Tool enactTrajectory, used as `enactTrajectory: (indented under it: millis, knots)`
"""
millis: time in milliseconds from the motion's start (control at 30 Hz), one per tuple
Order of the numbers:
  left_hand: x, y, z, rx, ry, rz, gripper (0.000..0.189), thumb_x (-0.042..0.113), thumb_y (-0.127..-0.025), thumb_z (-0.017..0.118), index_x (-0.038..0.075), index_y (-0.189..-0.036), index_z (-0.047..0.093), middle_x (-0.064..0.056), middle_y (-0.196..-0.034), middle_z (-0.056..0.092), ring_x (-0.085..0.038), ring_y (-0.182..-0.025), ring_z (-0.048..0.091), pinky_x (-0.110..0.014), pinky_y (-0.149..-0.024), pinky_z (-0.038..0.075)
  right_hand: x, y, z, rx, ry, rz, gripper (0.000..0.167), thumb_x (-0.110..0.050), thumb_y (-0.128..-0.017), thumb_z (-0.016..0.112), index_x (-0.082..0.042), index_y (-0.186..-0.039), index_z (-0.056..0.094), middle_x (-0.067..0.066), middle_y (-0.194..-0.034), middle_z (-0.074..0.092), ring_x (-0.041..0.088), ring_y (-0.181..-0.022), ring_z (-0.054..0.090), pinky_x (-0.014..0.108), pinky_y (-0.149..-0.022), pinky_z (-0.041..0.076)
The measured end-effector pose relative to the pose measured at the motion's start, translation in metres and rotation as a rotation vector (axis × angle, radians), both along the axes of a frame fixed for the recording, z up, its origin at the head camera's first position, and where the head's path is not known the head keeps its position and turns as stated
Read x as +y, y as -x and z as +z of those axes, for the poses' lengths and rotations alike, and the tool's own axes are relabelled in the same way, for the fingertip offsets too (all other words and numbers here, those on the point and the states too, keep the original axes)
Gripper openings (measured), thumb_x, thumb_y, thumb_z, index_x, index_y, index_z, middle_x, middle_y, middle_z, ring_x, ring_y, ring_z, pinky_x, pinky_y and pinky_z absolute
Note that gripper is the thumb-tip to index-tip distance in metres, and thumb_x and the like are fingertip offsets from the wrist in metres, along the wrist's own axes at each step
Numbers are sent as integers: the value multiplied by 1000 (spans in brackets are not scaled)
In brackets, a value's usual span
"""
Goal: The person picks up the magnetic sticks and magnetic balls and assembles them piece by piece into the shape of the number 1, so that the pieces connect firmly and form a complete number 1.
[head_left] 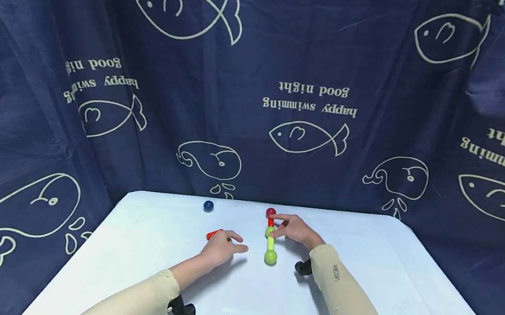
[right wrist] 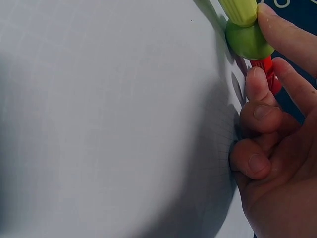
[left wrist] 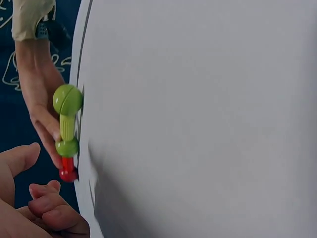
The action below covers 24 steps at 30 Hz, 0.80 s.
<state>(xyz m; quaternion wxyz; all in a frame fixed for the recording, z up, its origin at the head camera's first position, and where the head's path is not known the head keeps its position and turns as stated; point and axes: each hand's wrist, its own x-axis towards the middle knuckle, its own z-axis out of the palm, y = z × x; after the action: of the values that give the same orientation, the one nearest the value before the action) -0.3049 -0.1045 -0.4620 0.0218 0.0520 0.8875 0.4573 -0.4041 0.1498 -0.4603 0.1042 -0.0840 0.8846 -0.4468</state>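
A chain of toy magnetic balls and rods lies toward the back of the table: red ball, red rod, smaller green ball, yellow-green rod and larger green ball. My right hand holds it from the right, thumb by the smaller green ball, a finger reaching the red end; its other fingers curl loosely. Left of the chain, my left hand hovers with thumb and fingers spread apart, holding nothing. Just behind that hand a loose red rod shows, partly hidden by it.
A dark blue ball sits near the back edge of the white table. Behind it hangs a navy curtain with fish and whale drawings. Black wrist cameras are strapped under both sleeves.
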Motion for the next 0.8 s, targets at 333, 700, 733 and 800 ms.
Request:
enactTrajectory:
  millis: [333,700,733,800]
  knots:
    - [-24,9,-2,53,-22,45,36,29,-85,79,5,-112,74,3,-71,50,-14,-64,46,-29,-63,39,2,2,-2,3,15,8,70,-25,-76,89,-19,-140,62,6,-87,60,18,-71,46,27,-61,37]
    - [-45,13,3,55,-52,108,34,24,-84,80,4,-111,73,0,-72,55,-14,-60,49,-28,-57,40,0,1,-1,-11,9,1,70,-26,-76,89,-21,-140,62,6,-89,60,18,-73,47,26,-62,38]
    - [-46,14,2,53,-55,119,33,23,-84,80,5,-111,73,-1,-72,55,-14,-59,49,-28,-57,40,0,1,-1,-14,9,-1,70,-26,-76,89,-21,-140,62,6,-89,60,18,-73,47,26,-62,39]
    - [-49,15,2,62,-54,138,32,22,-83,80,6,-111,73,-2,-73,55,-14,-59,50,-28,-56,41,0,1,-1,-16,7,-1,71,-26,-75,89,-20,-140,61,6,-89,60,18,-73,47,26,-62,39]
